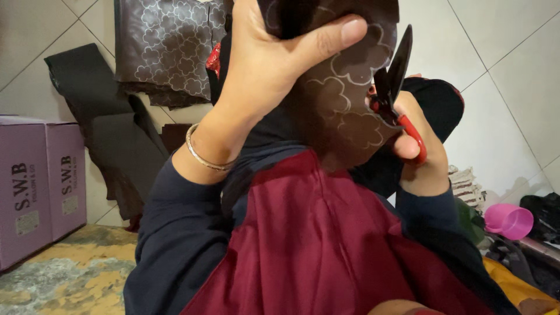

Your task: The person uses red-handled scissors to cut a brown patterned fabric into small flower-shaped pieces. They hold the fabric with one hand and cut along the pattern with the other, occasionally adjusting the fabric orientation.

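The left hand [262, 64] pinches a brown patterned leather piece [344, 99] held upright above the lap, the right hand [417, 154] closed on red-handled scissors [394, 87] pointing upward along its edge, over a pale tiled floor [501, 70] with purple boxes [38, 181].

Two hands are up: the left hand [262, 64] and the right hand [417, 151]. One brown flower-patterned sheet [344, 99] is between them. Right of that sheet is one pair of red-handled scissors [396, 93]. One gold bangle [204, 154] lies lower left of it. Far left of it stand two purple boxes [35, 186]. Lower right lies one pink cup [508, 220].
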A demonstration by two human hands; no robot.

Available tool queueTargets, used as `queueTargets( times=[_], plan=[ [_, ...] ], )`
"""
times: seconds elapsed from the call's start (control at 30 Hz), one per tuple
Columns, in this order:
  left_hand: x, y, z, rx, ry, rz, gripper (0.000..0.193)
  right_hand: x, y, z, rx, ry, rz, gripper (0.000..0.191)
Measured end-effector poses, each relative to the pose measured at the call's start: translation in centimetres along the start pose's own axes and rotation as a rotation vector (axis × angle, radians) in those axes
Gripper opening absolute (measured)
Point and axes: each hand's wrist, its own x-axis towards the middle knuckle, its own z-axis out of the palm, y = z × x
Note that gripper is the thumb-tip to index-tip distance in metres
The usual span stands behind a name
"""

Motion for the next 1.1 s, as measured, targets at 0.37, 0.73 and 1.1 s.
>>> queueTargets(
  times=[0.37, 0.73, 1.1],
  plan=[
    [-0.1, 0.1, -0.4, -0.030, -0.028, -0.005, 0.027, 2.9, 3.4, -2.2, -0.163, -0.087, -0.001, 0.061],
    [-0.3, -0.7, -0.6, -0.045, -0.104, -0.027, 0.017, 1.4, 4.3, -0.8, -0.136, 0.058, -0.258, 0.081],
    [-0.5, 0.0, -0.3, 0.120, -0.067, 0.014, 0.015, 0.9, 4.0, -0.7, -0.057, 0.059, -0.108, 0.088]
  ],
)
